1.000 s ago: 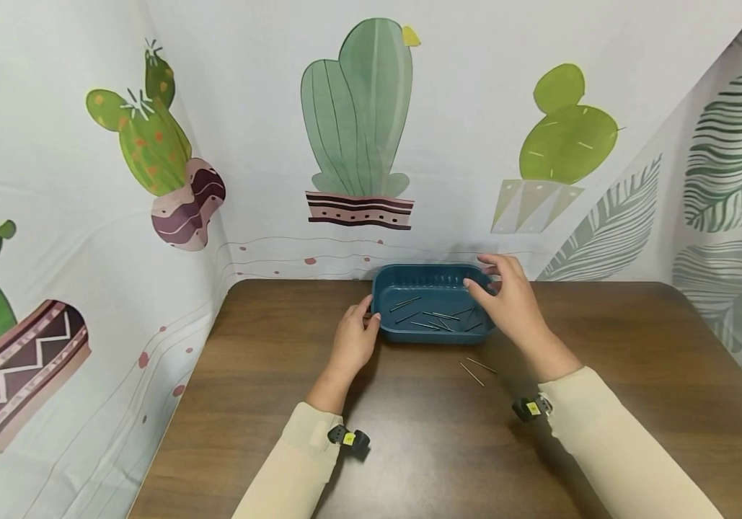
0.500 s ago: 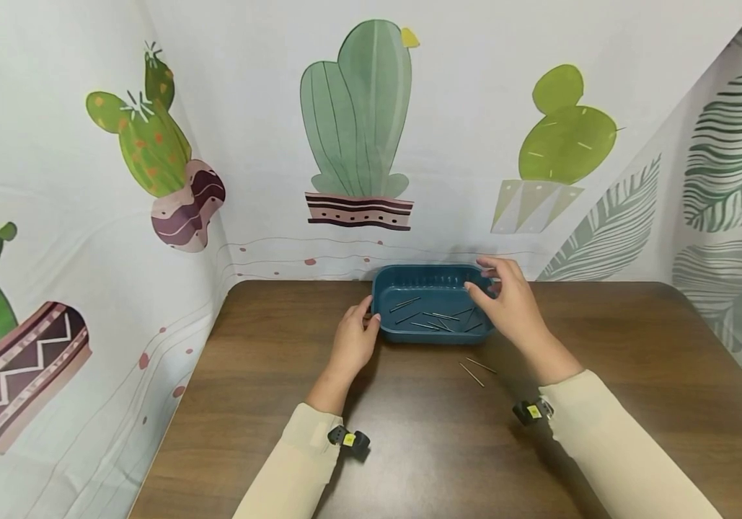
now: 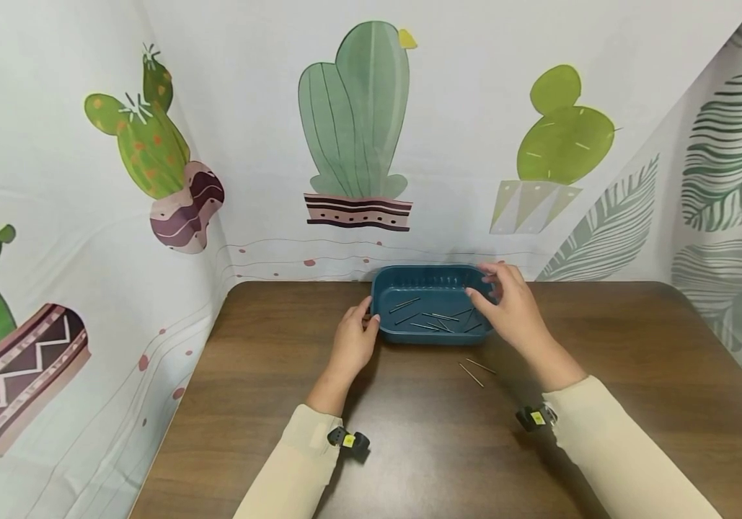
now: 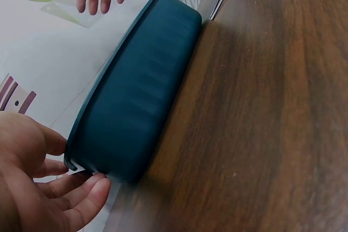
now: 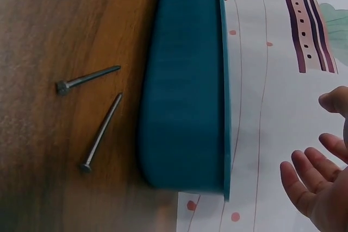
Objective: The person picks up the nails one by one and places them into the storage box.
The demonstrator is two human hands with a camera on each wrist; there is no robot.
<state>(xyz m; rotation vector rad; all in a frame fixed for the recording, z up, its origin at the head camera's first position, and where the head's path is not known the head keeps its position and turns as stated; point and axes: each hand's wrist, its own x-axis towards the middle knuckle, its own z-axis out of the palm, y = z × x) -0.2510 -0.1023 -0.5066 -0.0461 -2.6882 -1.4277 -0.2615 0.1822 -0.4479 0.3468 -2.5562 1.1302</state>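
A dark blue plastic tray [image 3: 435, 337] stands on the table against the wall, with several thin metal nails [image 3: 424, 326] lying in it. My left hand [image 3: 352, 339] holds the tray's left end; in the left wrist view its bent fingers [image 4: 89, 202] touch the rim and end wall. Over the tray's right end hovers my right hand [image 3: 512, 306], thumb and fingers spread and loosely bent, holding nothing. The right wrist view shows it apart from the tray. Two more nails [image 5: 102, 131] lie on the wood in front of the tray.
The brown wooden table [image 3: 409, 432] ends at a wall hanging [image 3: 455, 144] printed with cacti and leaves, directly behind the tray. Both wrists carry small black cameras [image 3: 349, 439] strapped over cream sleeves [image 3: 293, 468].
My right hand has lowered slightly over the tray's right end, and its upper fingers have drawn in a little. The left hand, tray and nails look unmoved.
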